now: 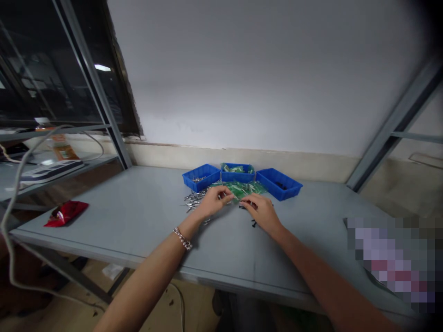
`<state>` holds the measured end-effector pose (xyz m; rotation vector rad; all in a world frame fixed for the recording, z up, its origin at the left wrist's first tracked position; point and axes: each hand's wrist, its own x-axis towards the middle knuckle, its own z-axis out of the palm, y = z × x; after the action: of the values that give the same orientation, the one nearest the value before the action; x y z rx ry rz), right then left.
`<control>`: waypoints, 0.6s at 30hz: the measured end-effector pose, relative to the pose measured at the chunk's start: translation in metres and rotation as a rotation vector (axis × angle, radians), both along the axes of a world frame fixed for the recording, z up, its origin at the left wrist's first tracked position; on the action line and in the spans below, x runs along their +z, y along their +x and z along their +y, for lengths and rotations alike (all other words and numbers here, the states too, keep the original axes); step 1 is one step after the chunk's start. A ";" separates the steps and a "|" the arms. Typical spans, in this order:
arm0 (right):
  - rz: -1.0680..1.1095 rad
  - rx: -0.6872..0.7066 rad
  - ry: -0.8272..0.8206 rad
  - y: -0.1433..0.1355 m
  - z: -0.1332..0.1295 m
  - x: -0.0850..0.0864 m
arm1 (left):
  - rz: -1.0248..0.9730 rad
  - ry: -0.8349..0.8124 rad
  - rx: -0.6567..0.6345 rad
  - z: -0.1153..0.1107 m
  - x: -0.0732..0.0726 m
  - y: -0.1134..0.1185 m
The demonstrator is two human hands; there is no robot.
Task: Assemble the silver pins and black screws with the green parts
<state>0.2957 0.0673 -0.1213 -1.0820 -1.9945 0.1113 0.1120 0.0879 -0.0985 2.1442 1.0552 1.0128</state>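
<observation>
My left hand (pixel 218 201), with a beaded bracelet at its wrist, is closed in a pinch above the middle of the table. Close beside it, my right hand (pixel 261 211) pinches too. Between their fingertips is the edge of a small clear plastic bag (pixel 236 198), partly covered by the fingers. Behind the hands lie green-printed plastic bags (pixel 242 188). A pile of silver screws or pins (pixel 194 199) spreads to the left of my left hand. Black screws (pixel 254 223) lie under and near my right hand.
Three blue bins stand at the back: a left bin (pixel 197 185) with metal pieces, a middle bin (pixel 238 176) with green bags, a right bin (pixel 279 191) with dark pieces. A red packet (pixel 67 214) lies left on the grey table (pixel 138 221). Metal posts flank it.
</observation>
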 end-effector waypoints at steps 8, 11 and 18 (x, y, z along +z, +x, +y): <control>-0.010 0.000 0.022 0.002 0.002 0.000 | -0.013 -0.119 -0.126 0.002 -0.005 0.000; -0.033 0.014 0.017 0.002 0.003 -0.001 | -0.024 -0.127 -0.100 0.003 -0.005 -0.001; -0.043 0.001 -0.014 0.005 0.003 0.000 | 0.061 -0.134 -0.153 0.004 -0.007 -0.003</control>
<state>0.3005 0.0698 -0.1214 -1.1014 -2.0353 0.1034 0.1093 0.0921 -0.1057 2.1209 0.9426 0.7886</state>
